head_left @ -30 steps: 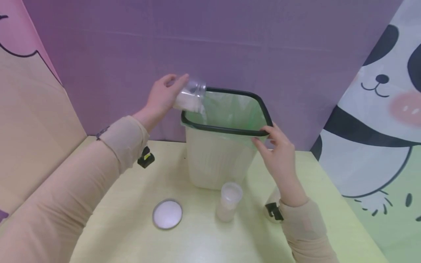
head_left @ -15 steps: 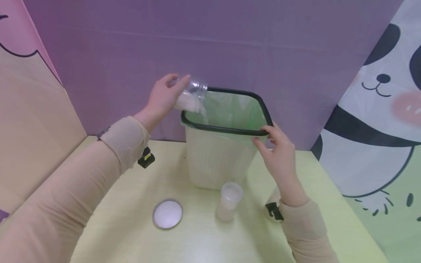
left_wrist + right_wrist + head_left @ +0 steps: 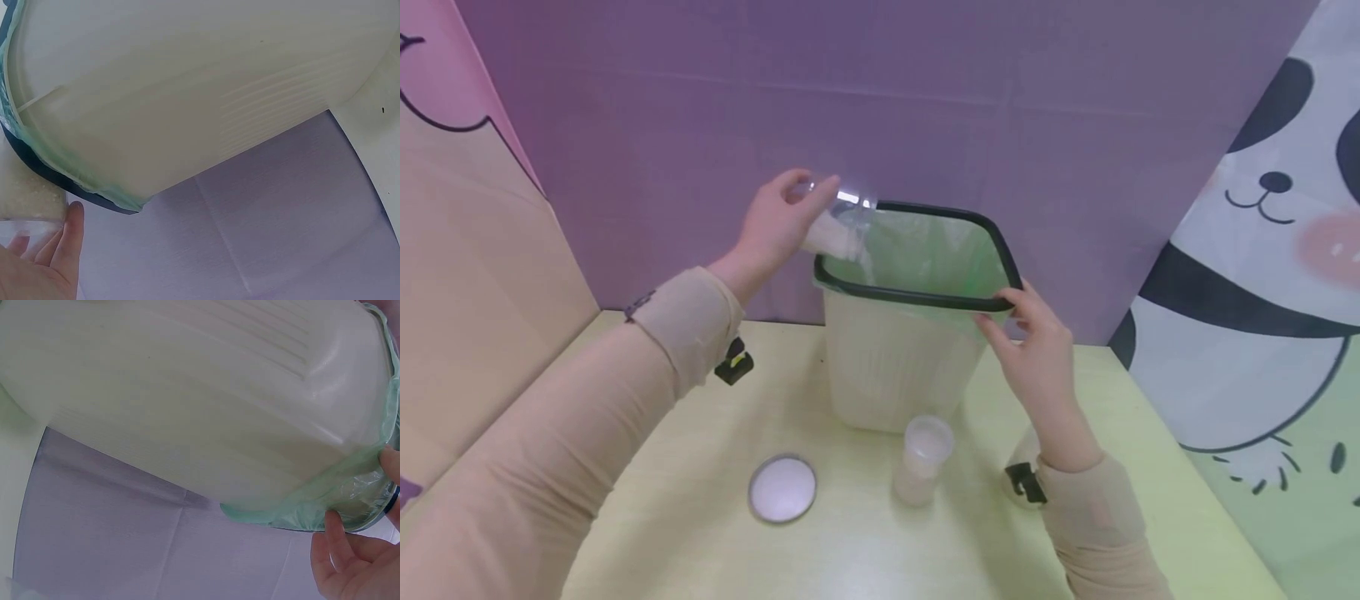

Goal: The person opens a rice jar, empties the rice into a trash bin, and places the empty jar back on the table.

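My left hand (image 3: 775, 221) grips a clear plastic jar (image 3: 850, 218), tilted with its mouth over the left side of a trash can (image 3: 898, 358). White grains (image 3: 31, 197) fill part of the jar, and a thin stream of them falls inside the can. A green bag (image 3: 940, 250) lines the can, held under a black rim (image 3: 917, 297). At the front right corner my right hand (image 3: 1037, 358) pinches the rim and bag, thumb below and fingers over the top. The right wrist view shows its fingers (image 3: 337, 540) against the bag. The can's bottom inside is hidden.
On the pale yellow table (image 3: 850, 550) stands a clear cup (image 3: 927, 442) with whitish contents, in front of the can. A round, pale disc with a dark edge (image 3: 782, 489) lies to its left. A purple wall (image 3: 880, 100) rises behind.
The jar has shifted very slightly right with my left hand, and grains keep falling from it. My right hand and the can have stayed in place.
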`<state>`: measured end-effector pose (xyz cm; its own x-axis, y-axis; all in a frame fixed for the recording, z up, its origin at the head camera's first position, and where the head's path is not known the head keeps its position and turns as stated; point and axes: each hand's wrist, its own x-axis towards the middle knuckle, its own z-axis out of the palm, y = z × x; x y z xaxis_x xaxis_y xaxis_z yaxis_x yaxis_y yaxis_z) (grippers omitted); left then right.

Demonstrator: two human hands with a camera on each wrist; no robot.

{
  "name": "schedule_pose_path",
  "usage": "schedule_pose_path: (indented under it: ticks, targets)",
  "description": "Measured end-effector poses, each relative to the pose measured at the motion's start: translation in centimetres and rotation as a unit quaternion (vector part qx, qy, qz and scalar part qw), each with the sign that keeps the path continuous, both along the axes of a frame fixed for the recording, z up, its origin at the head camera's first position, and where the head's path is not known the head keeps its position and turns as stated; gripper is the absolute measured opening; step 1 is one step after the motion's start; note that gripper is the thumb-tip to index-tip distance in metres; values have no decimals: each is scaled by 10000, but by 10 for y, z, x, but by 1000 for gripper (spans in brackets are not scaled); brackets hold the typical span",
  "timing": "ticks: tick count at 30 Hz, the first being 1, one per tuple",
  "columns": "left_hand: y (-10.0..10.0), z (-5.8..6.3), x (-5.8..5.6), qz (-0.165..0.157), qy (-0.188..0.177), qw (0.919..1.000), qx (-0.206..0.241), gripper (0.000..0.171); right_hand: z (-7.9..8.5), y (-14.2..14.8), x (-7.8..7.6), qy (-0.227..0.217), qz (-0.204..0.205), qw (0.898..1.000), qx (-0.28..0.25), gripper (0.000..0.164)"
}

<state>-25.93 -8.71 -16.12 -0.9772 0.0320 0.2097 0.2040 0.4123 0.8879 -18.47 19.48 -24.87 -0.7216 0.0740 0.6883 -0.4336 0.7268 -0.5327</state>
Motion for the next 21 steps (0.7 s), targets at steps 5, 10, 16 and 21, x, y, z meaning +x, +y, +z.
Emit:
schedule_pose_path:
  ticks: [5,10,16,21]
  targets:
    - [0,-1,0,-6,28,10000,-35,76,0,0,0,18,-25,10000,-2,28]
    - [0,-1,0,-7,58,10000,-28,75,1,0,1,-53,-40,10000,8,27]
    - [1,-1,0,9,51,10000,-56,75,0,0,1,-64,-25,10000,2,27]
    - [2,-2,-1,27,100,9998,-189,74,0,0,1,-11,-23,10000,7,27]
